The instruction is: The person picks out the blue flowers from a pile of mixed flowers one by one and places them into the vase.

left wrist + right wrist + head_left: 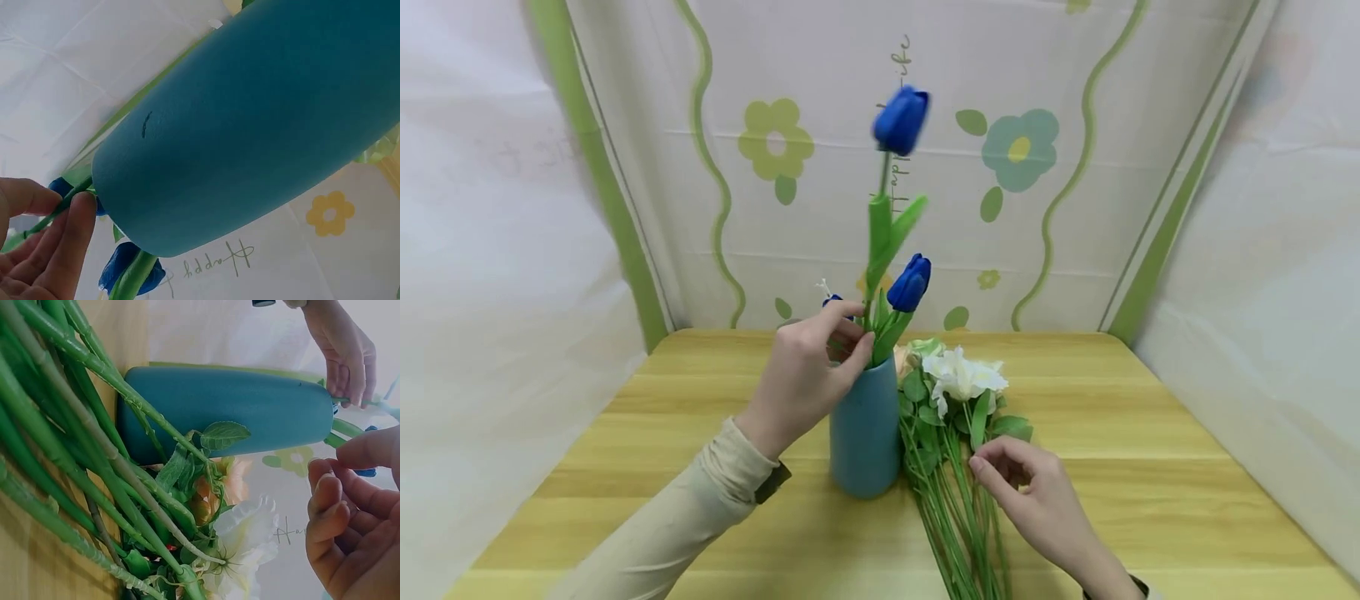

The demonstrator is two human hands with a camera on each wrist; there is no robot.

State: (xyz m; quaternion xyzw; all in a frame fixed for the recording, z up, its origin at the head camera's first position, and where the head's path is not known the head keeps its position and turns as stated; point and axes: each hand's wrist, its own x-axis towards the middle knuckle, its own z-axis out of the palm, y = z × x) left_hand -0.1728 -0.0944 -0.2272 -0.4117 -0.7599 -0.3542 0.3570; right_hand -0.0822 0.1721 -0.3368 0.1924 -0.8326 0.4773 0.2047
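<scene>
In the head view my left hand point(808, 362) pinches the stem of a tall blue tulip point(901, 121) between thumb and fingers, just above the mouth of a blue vase point(865, 433). The tulip's bloom stands high over the vase, slightly blurred. A second blue tulip point(910, 283) leans out of the vase to the right, and another blue bloom point(832, 300) is partly hidden behind my left hand. The left wrist view shows the pinched green stem point(47, 219) at the vase rim. My right hand point(1037, 492) hovers by the flower stems, fingers loosely curled, holding nothing.
Right of the vase, a bunch of flowers lies on the wooden table point(700, 467), with a white flower point(962, 379), a peach-coloured flower point(215, 494) and long green stems point(955, 517) reaching toward the front. A printed curtain point(865, 50) hangs behind; white fabric flanks both sides.
</scene>
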